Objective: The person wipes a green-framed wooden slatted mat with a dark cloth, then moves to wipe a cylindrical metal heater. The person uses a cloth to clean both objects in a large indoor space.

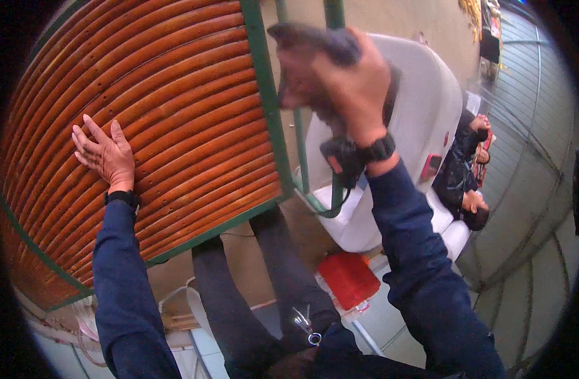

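My left hand (113, 156) lies flat, fingers spread, on a panel of reddish-brown slats (201, 120). The slats look like bamboo, run in close rows and carry small dark holes. A green metal frame (266, 95) edges the panel. Beyond its right side my right hand (363, 88) is raised and closed around a dark handheld power tool (315, 41). Motion blurs the tool, so I cannot tell its exact kind. Near my wrist hangs a black block with an orange patch (343, 161), with a thin dark cord below it.
A large pale, rounded seat-like body (422, 82) with red patches stands right of the panel. Green tubes (302, 151) rise between them. A red flat-topped thing (348, 280) is near my legs. People in dark clothes (457, 167) are at the right, before a grey panelled wall (529, 120).
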{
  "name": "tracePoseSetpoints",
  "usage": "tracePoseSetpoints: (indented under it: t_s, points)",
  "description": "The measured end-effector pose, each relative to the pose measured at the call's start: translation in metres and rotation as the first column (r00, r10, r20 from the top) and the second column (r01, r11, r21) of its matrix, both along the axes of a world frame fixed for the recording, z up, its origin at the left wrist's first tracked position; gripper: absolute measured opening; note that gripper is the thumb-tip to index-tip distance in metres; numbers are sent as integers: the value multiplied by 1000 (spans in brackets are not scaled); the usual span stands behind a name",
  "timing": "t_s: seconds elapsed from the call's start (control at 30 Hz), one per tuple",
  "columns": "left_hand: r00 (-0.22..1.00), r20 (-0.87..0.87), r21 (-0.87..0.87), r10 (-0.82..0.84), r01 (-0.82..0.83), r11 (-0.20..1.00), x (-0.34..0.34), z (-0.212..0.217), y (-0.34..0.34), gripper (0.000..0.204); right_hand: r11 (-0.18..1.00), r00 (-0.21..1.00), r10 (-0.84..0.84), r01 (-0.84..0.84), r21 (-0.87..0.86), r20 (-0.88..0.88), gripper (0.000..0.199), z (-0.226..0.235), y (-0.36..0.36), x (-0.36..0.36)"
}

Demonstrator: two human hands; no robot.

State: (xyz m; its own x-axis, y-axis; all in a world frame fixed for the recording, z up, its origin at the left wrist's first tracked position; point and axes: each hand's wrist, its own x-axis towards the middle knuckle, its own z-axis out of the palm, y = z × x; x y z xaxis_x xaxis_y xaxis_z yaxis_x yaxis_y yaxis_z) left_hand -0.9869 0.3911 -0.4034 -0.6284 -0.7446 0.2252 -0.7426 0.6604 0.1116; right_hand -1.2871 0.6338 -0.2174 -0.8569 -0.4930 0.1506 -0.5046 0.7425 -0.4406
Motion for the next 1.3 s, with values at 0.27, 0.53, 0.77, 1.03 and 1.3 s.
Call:
tracePoseSetpoints:
  t_s: [0.27, 0.53, 0.77, 1.03, 1.3]
  points:
    - [1000, -13, 18, 5, -5, 1000, 5, -3, 0, 69, 990, 989, -99, 87, 114, 107, 57, 15, 116, 126]
    - [1000, -24, -19, -13, 12, 1000, 5, -8, -4, 69, 979, 974, -150, 122, 163, 171, 60, 15, 185, 185]
    - [996, -85, -52, -31, 27, 998, 10, -17, -6, 72, 995, 969, -21, -3, 96, 246, 62, 11, 149, 132]
    - [991, -131, 70, -20, 29, 997, 6, -17, -6, 76, 999, 961, -1, 11, -33, 277, 52, 8, 72, 57]
    - [991, -132, 91, -15, 27, 996, 9, -18, -4, 80, 988, 967, -130, 107, 113, 220, 60, 12, 176, 170]
